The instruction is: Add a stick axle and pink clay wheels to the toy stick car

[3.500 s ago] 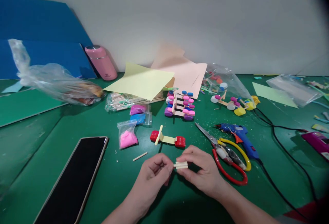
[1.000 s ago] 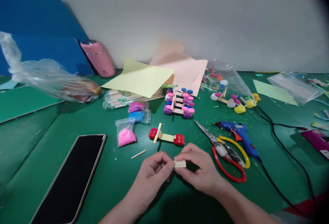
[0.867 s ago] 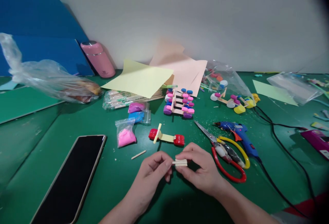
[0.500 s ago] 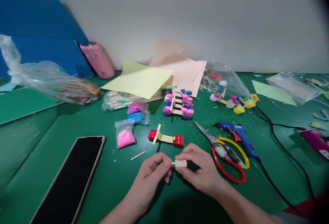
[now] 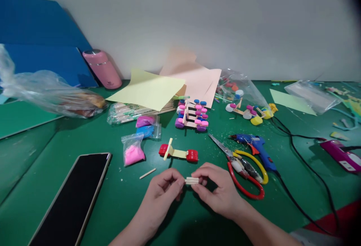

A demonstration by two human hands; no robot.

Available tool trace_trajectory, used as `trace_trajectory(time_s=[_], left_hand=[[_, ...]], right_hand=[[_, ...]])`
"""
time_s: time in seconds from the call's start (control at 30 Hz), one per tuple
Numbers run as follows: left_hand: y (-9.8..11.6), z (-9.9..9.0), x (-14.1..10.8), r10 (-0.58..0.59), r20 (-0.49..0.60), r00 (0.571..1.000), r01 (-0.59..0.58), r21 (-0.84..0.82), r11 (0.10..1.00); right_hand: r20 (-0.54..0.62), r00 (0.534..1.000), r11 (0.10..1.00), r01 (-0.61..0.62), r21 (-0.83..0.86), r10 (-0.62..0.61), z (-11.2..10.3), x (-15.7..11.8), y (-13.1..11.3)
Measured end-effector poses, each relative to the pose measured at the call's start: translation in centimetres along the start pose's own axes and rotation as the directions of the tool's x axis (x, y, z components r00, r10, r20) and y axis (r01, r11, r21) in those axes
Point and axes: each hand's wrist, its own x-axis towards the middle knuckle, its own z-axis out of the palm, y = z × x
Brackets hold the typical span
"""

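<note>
Between my two hands lies a small bundle of short pale wooden sticks (image 5: 192, 180), side by side and level. My left hand (image 5: 165, 191) pinches its left end between thumb and fingers. At the other end my right hand (image 5: 218, 189) has thumb and forefinger closed around the sticks' right part. Just beyond my hands sits a small stick frame (image 5: 178, 153) with red wheels and a pale crosspiece. A loose short stick (image 5: 147, 173) rests on the green table, left of that frame.
Scissors (image 5: 245, 169) and a blue glue gun (image 5: 258, 146) with its cord lie at the right. A phone (image 5: 73, 197) is at the left, near small bags of pink clay (image 5: 134, 154). Several wheeled models (image 5: 191, 116) stand behind, before paper sheets (image 5: 149, 88) and a pink flask (image 5: 103, 69).
The view has shifted slightly, so the table things appear a little further left. My right fingers have moved along the sticks toward their right end. Both hands keep hold of the bundle.
</note>
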Motion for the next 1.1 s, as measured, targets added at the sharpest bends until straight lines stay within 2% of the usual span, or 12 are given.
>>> trace_trajectory(time_s=[0.3, 0.47, 0.6, 0.7, 0.77, 0.83, 0.93, 0.97, 1.0, 1.1], left_hand=[[0.4, 0.3, 0.0, 0.071, -0.007, 0.997, -0.068, 0.219, 0.973], [0.5, 0.7, 0.2, 0.055, -0.030, 0.998, -0.046, 0.249, 0.968], [0.8, 1.2, 0.0, 0.038, -0.056, 0.998, -0.022, 0.268, 0.963], [1.1, 1.5, 0.0, 0.029, -0.064, 0.998, -0.010, 0.274, 0.962], [1.2, 1.8, 0.0, 0.028, -0.062, 0.998, -0.009, 0.278, 0.960], [1.3, 2.1, 0.1, 0.039, -0.054, 0.998, -0.021, 0.296, 0.955], [1.4, 2.9, 0.3, 0.111, -0.013, 0.994, -0.100, 0.346, 0.933], [1.4, 3.2, 0.4, 0.150, 0.012, 0.989, -0.145, 0.358, 0.922], [1.4, 3.5, 0.4, 0.190, 0.041, 0.981, -0.192, 0.364, 0.911], [1.2, 4.5, 0.6, 0.267, 0.120, 0.956, -0.292, 0.358, 0.887]], right_hand=[[-0.009, 0.983, 0.983, -0.183, 0.012, 0.183, 0.3, -0.6, -0.7], [-0.030, 0.973, 0.973, -0.227, 0.051, 0.229, 0.0, -0.8, -0.5], [-0.081, 0.965, 0.968, -0.246, 0.042, 0.249, -1.3, -1.2, -0.5], [-0.199, 0.952, 0.969, -0.244, -0.043, 0.231, -3.3, -1.8, 0.0], [-0.324, 0.924, 0.959, -0.253, -0.126, 0.201, -5.3, -2.3, 0.9], [-0.463, 0.874, 0.927, -0.288, -0.241, 0.151, -7.7, -3.0, 2.1], [-0.636, 0.769, 0.810, -0.409, -0.419, 0.060, -11.4, -4.2, 4.4], [-0.648, 0.759, 0.766, -0.454, -0.456, 0.064, -12.4, -4.5, 5.1], [-0.636, 0.766, 0.715, -0.495, -0.493, 0.092, -13.3, -4.9, 5.8], [-0.571, 0.780, 0.595, -0.592, -0.544, 0.254, -14.7, -5.4, 7.2]])
